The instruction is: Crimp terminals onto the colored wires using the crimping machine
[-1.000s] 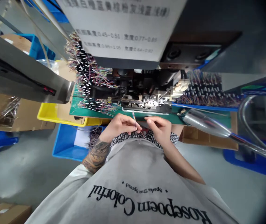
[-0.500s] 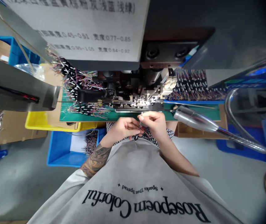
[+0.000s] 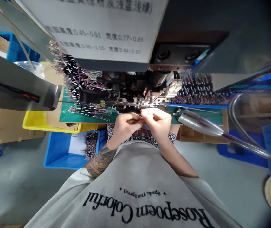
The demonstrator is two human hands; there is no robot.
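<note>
My left hand (image 3: 127, 127) and my right hand (image 3: 158, 123) meet at the front of a crimping machine (image 3: 147, 103), just below its brightly lit working point. Both are closed, with fingertips pinched close together on a thin wire harness (image 3: 146, 129). Fingers hide most of it; a few reddish wires show dimly below them. My right fingertips reach closest to the machine's metal parts. A strip of small terminals (image 3: 125, 103) runs into the machine from the left.
Bundled wire harnesses with black sleeves (image 3: 78, 79) lie left on the green mat (image 3: 66, 115); more (image 3: 197, 87) fill a blue tray at right. A lamp head (image 3: 198, 122) juts in from the right. Blue (image 3: 54, 155) and yellow (image 3: 30, 122) bins stand at lower left.
Both hands have moved up closer to the machine, and the right fingertips are now at its front. The harness's black sleeve and loose wire ends, visible before, are now hidden.
</note>
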